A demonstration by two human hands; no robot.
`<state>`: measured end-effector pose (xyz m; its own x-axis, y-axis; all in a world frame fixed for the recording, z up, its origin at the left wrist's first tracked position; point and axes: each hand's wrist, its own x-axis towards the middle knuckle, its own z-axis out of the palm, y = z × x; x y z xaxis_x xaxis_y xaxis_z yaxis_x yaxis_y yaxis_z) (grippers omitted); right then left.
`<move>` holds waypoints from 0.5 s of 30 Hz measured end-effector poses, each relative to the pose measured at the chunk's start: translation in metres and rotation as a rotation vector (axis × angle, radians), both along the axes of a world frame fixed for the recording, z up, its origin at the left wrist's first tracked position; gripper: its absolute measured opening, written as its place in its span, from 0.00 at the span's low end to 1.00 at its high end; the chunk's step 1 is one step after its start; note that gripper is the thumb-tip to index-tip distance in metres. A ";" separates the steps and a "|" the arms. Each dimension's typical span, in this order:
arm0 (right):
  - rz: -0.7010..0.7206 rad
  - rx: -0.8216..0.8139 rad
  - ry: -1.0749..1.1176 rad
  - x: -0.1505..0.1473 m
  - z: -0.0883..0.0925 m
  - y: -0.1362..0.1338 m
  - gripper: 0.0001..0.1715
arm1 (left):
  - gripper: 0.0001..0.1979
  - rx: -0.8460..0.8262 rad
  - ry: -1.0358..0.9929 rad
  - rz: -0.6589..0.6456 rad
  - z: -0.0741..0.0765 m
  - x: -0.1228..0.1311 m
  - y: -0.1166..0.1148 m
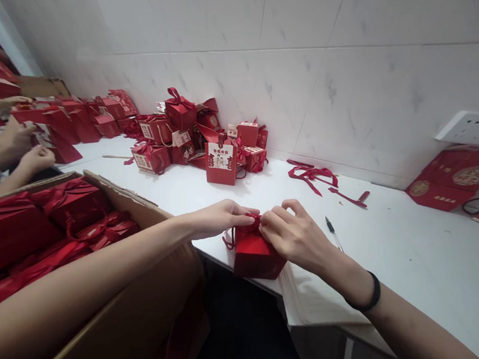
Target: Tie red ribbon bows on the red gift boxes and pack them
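Hands point(292, 234) pinch ribbon point(254, 218) atop a red box point(258, 252), hiding most of the ribbon's shape

My left fingers point(242, 220) and right fingers point(270, 221) pinch the ribbon point(257, 219) on a red box point(259, 258) at the edge of the white table point(397, 237), between an open carton point(127, 199) and a pen point(331, 228).

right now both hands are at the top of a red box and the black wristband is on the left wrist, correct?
One slip: the head view shows the black wristband on the right wrist. The left hand and right hand are indeed at the top of a red box.
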<state>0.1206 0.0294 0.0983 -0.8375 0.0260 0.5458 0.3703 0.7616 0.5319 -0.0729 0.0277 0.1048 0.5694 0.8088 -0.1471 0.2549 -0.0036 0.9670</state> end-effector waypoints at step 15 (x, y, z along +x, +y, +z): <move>0.047 -0.184 -0.047 0.012 0.013 0.011 0.18 | 0.11 -0.001 -0.023 0.019 -0.001 0.000 -0.001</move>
